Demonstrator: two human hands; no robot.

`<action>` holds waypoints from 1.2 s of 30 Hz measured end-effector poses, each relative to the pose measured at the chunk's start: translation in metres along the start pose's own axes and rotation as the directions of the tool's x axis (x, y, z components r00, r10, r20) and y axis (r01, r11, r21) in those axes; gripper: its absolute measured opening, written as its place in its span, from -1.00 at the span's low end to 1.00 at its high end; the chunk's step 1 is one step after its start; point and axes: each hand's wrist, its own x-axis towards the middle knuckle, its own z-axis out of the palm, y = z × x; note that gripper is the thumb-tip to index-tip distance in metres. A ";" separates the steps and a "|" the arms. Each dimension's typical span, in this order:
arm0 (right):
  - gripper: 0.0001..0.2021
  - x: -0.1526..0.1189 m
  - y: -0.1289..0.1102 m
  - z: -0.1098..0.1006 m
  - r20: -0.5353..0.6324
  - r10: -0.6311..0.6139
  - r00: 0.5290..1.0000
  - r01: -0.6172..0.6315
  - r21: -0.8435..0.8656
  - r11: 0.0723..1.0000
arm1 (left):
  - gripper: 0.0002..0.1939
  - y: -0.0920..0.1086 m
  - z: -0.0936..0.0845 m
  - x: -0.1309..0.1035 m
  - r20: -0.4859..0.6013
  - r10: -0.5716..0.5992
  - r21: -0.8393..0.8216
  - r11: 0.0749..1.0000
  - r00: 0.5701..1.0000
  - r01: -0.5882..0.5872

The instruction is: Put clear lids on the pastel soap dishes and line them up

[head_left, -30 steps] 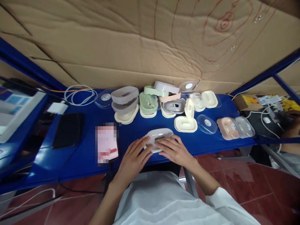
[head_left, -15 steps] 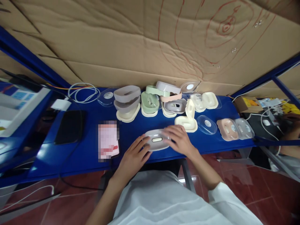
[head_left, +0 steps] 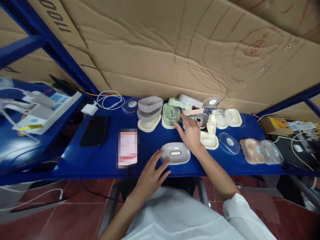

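Observation:
A grey oval dish (head_left: 183, 157) with a pale insert in its middle lies near the table's front edge. My left hand (head_left: 151, 173) is at the dish's left end, its fingers spread and the fingertips by the rim. Farther back, my right hand (head_left: 191, 133) reaches over the pile with thumb and fingers apart, beside a green dish (head_left: 171, 113) and partly in front of a dark grey dish (head_left: 203, 120). A cream dish (head_left: 208, 143) lies to the right of that hand. Left of the green dish stand stacked grey frames (head_left: 150, 104) on a cream base (head_left: 147, 126).
A phone (head_left: 128, 148) and a black pad (head_left: 93, 131) lie on the left. Clear lids (head_left: 228, 143) and a pink dish (head_left: 251, 151) are on the right. A white cable (head_left: 110, 100) coils at the back; cardboard (head_left: 140, 43) walls the rear.
My right hand has left the grey dish and moved back to the pile. My left hand has loosened at the dish's left end. The view has shifted to the left.

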 end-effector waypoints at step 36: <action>-0.35 -0.155 -0.006 -0.031 0.118 -0.412 0.903 0.359 0.319 0.877 | -0.46 -0.013 0.002 -0.008 -0.050 -0.168 -0.145 0.976 0.984 0.160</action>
